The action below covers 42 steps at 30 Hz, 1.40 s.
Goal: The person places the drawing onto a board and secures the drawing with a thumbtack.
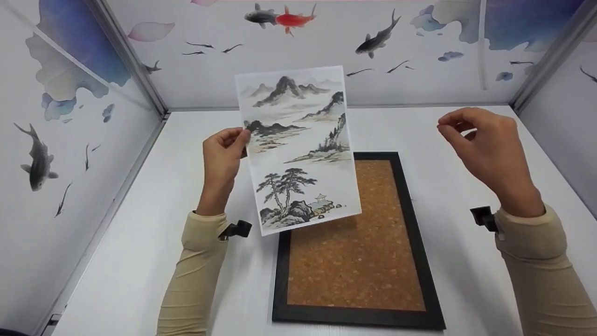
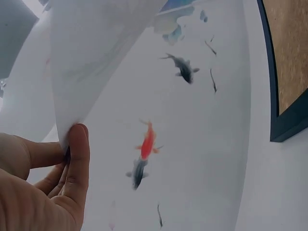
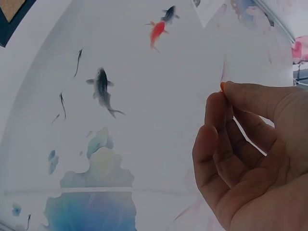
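Observation:
My left hand (image 1: 220, 156) pinches the left edge of a sheet of paper (image 1: 303, 149) printed with an ink landscape of mountains and pines. The sheet is held up, slightly tilted, over the upper left of a cork board (image 1: 354, 261) with a black frame, hiding part of it. In the left wrist view, the sheet's pale back (image 2: 96, 53) shows between thumb and fingers. To the right of the board, my right hand (image 1: 489, 149) is raised, thumb and index fingertips together. Between them a tiny orange object (image 3: 222, 86) peeks out; its kind is too covered to tell.
The cork board lies on a white table (image 1: 140, 233). White panels (image 1: 317, 51) printed with fish and lotus patterns stand at the back and both sides, joined by grey metal posts (image 1: 135, 60). A black wrist mount (image 1: 484, 218) sits on each sleeve.

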Each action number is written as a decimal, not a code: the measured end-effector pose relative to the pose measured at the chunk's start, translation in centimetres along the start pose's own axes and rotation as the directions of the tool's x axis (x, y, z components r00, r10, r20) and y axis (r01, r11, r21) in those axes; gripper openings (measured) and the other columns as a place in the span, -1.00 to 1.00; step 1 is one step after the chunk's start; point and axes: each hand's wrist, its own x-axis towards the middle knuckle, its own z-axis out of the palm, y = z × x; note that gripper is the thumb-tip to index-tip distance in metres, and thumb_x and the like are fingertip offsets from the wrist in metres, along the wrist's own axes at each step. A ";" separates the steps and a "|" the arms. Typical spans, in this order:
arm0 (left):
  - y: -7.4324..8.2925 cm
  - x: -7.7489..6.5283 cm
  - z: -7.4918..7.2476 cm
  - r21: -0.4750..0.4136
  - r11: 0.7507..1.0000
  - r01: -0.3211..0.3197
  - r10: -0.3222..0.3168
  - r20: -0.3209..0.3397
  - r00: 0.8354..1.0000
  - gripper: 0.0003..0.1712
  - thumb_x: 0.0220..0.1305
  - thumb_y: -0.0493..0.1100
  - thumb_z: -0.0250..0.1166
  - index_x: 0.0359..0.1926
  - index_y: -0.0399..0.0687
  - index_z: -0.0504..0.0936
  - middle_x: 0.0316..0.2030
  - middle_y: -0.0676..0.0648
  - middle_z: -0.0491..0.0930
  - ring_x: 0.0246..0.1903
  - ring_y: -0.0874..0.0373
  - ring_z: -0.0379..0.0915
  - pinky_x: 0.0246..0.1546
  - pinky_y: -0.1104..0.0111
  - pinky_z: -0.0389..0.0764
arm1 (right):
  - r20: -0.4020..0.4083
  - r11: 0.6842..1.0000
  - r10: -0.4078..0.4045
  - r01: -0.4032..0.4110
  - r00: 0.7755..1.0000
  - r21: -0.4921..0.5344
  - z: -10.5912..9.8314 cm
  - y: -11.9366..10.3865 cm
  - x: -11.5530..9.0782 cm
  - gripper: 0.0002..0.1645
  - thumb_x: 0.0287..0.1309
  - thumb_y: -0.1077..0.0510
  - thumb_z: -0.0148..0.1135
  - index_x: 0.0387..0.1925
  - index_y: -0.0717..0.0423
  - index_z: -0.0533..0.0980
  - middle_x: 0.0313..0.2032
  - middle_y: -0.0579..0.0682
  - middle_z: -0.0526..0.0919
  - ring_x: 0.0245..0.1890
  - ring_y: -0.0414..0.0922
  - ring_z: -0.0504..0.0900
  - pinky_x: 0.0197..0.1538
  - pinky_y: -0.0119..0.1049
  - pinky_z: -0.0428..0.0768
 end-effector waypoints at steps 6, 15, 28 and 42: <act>-0.5 -0.7 1.5 0.002 0.997 0.077 -0.077 0.107 0.991 -0.69 0.42 -0.20 0.34 0.04 -0.36 0.69 -0.25 -0.08 0.71 -0.36 0.21 0.62 -0.23 0.43 0.66 | 0.054 1.000 -0.020 0.019 0.998 0.019 0.3 -1.4 0.4 -0.86 0.32 0.25 0.34 -0.13 0.17 0.73 -0.21 0.04 0.78 -0.28 -0.59 0.49 -0.19 -0.69 0.42; -2.1 -1.7 4.2 -0.066 0.980 0.189 -0.169 0.238 0.957 -0.74 0.41 -0.27 0.33 0.00 -0.41 0.69 -0.34 0.00 0.71 -0.42 0.23 0.63 -0.29 0.43 0.68 | 0.143 0.998 0.020 -0.029 0.989 0.063 1.5 -2.5 1.5 -0.85 0.37 0.14 0.31 -0.16 0.08 0.74 -0.22 -0.02 0.78 -0.29 -0.52 0.55 -0.18 -0.64 0.48; -5.5 -3.1 6.2 0.004 0.927 0.375 -0.355 0.328 0.875 -0.72 0.40 -0.25 0.35 0.02 -0.38 0.70 -0.30 0.00 0.65 -0.36 0.23 0.55 -0.27 0.41 0.63 | 0.367 0.974 0.145 -0.198 0.919 0.112 5.4 -1.9 2.9 -0.76 0.40 -0.01 0.29 -0.05 -0.02 0.73 -0.11 -0.02 0.76 -0.18 -0.21 0.64 -0.15 -0.33 0.48; -8.1 -4.1 7.1 0.121 0.890 0.439 -0.452 0.356 0.818 -0.72 0.42 -0.25 0.31 0.04 -0.37 0.70 -0.17 -0.12 0.67 -0.27 0.19 0.64 -0.15 0.33 0.70 | 0.552 0.851 0.277 -0.467 0.787 0.239 10.5 1.8 3.6 -0.61 0.41 -0.04 0.28 0.05 0.14 0.67 -0.15 -0.10 0.69 -0.16 -0.11 0.61 -0.05 -0.22 0.54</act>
